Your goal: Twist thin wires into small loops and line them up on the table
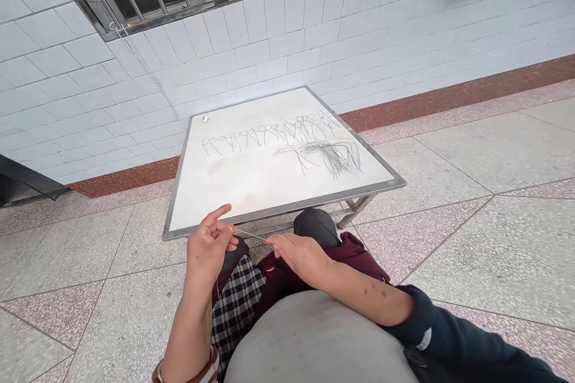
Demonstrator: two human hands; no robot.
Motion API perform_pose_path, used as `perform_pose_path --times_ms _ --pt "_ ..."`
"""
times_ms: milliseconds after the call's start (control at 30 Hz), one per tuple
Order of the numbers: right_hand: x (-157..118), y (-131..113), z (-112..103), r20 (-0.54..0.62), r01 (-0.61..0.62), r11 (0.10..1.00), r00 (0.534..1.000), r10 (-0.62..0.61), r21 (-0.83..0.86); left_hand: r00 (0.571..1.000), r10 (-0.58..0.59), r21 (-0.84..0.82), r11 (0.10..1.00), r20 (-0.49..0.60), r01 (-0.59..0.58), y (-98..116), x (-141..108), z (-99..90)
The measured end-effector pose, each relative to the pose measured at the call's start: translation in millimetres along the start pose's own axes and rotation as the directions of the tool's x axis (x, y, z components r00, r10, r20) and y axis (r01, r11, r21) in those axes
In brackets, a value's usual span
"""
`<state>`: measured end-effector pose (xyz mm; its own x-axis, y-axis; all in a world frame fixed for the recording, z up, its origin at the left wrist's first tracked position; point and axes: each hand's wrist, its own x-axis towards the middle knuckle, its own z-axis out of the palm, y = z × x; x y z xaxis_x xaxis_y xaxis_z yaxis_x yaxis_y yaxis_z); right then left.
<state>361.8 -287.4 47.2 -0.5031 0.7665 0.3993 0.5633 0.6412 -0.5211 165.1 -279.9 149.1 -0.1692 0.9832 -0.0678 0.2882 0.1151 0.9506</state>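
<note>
Tiled wall (269,66) rises behind white desk (247,185); before desk, left hand (209,242) and right hand (303,256) pinch one pale thread (250,233) between fingers; dark strands (335,155) lie on desk.

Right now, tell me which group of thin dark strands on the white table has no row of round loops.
The loose, overlapping bundle of thin dark strands, on the table's near right side; the long row of thin dark strands behind it has them.

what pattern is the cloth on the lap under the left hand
Black and white checked cloth, seen best in the head view.
</note>
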Motion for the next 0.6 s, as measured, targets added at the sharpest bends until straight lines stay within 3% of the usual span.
perform_pose_path --times_ms 133,333,600 --pt "-1 1 1 0.027 -0.016 1.0 0.999 0.017 -0.018 1.0 -0.015 -0.002 1.0 -0.008 0.015 2 -1 -3.1" --pt "-1 6 -2 0.032 -0.04 0.986 0.999 0.035 0.16 0.999 -0.028 -0.014 1.0 -0.02 0.028 -3 0 -8.0" --pt "-4 10 -5 0.025 -0.145 0.965 0.989 0.143 0.219 0.999 -0.01 -0.022 1.0 -0.052 0.009 -7 -1 -11.7"
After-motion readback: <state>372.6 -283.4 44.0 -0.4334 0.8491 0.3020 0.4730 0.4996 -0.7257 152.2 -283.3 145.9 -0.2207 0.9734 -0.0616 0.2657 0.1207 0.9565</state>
